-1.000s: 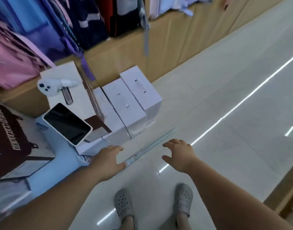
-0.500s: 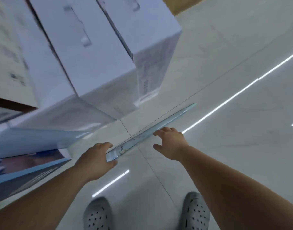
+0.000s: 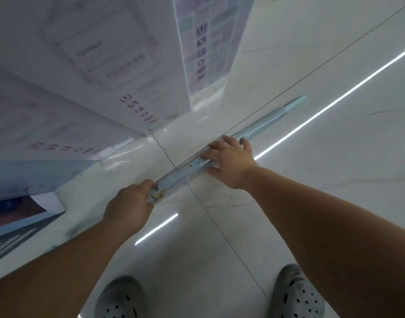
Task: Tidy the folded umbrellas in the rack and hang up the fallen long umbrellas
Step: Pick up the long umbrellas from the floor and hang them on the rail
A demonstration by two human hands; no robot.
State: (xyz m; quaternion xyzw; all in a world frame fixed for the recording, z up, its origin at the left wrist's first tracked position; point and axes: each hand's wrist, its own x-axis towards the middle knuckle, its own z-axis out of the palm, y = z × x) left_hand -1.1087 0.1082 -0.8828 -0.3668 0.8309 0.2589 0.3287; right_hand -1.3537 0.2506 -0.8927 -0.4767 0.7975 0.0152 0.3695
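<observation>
Here, long thin blue umbrella (image 3: 263,125) in shiny wrap, left hand (image 3: 128,203) gripping its near end, right hand (image 3: 229,159) curled round its middle.

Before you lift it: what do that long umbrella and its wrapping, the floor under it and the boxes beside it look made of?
The umbrella looks like pale blue fabric in a clear glossy plastic sleeve, judging by its wrinkles and sheen; its tip seems hard plastic. The floor is polished stone-look tile that mirrors light strips, with thin dark joints. The boxes are probably white printed cardboard, slightly shiny.
</observation>
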